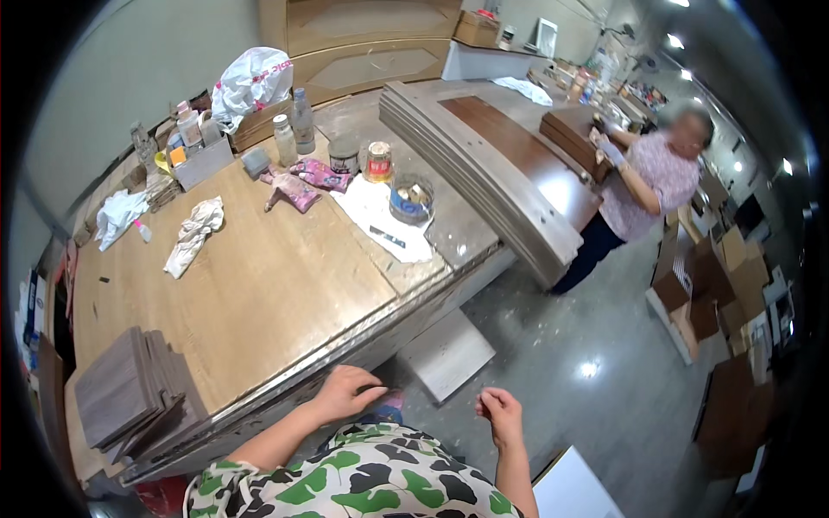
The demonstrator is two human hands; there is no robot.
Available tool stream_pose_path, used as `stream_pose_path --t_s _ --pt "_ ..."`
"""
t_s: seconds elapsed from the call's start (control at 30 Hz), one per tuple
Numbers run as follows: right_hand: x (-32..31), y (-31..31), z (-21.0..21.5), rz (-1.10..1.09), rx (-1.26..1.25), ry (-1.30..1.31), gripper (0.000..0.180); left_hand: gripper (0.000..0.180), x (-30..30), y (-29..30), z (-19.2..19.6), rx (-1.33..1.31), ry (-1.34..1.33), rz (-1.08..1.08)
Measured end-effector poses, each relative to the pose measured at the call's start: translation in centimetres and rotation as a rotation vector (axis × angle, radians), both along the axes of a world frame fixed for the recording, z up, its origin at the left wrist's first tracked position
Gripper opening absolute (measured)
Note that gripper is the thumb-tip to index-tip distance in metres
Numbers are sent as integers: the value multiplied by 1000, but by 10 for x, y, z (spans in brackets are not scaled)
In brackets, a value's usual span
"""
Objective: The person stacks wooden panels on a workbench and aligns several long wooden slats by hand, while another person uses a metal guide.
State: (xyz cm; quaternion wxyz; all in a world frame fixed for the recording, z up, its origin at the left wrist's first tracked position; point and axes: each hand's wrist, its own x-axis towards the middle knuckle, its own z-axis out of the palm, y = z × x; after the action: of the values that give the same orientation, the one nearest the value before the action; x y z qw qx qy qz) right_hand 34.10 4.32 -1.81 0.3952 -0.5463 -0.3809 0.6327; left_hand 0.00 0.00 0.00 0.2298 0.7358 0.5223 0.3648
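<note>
My left hand (348,394) is beside the near edge of the wooden worktable (285,285), thumb and fingers loosely bent with a gap between them and nothing visible in it. Over the floor to the right, my right hand (501,409) has its fingers curled in, and no held thing shows. A grey-brown stack of thin boards (129,388) lies on the table's left corner. Farther back is a white cloth (371,216), bearing a round tub (411,199) and a dark flat tool (388,237). A pale board (447,354) sits low beside the table.
Long grey panels (484,181) jut past the table's right edge. Beyond them a gloved person (652,168) handles brown boards (570,142). Cans, bottles and pink gloves (298,186) stand or lie at the back. Brown panels and boxes (734,406) line the right; a white panel (579,488) is near me.
</note>
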Motion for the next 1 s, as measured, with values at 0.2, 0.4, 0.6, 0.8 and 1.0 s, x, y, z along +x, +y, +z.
stream_pose_path --t_s 0.2,0.4,0.6,0.8,1.0 --pt "53 105 58 -234 87 -109 15 23 83 142 5 -314 -251 -104" --pt "84 209 92 -381 313 -222 15 29 112 240 19 -249 -315 -84" --pt "125 321 111 -279 460 -138 18 37 58 304 17 292 15 608" --pt "135 389 107 -84 581 -299 22 68 39 340 32 132 396 807" --pt "136 399 99 140 606 -336 30 37 28 368 10 99 349 945"
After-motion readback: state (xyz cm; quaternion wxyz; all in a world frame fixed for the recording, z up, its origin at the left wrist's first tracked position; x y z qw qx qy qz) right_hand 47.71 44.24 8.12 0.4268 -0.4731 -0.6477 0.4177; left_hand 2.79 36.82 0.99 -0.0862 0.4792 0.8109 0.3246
